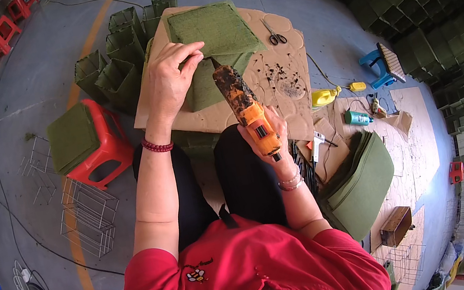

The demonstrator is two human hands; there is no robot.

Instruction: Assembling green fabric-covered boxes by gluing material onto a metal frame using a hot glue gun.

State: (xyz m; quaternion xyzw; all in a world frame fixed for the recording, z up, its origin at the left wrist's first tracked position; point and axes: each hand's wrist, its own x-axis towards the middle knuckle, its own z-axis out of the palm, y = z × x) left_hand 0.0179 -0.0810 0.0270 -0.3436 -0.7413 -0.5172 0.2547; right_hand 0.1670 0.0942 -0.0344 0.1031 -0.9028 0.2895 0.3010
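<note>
My left hand (170,75) presses down on green felt pieces (213,36) that lie on a cardboard sheet (272,88) across my lap. My right hand (270,132) grips an orange glue gun (247,108), crusted dark at the front, with its nozzle pointing up at the edge of the felt just beside my left fingers. A red bead bracelet is on my left wrist, and silver bangles are on the right one.
Scissors (275,35) lie on the cardboard. A red stool (102,149) carrying green felt stands left, with wire frames (89,213) below it and green felt boxes (117,59) behind. A felt stack (357,185), yellow bottle (323,96) and green can (357,118) lie right.
</note>
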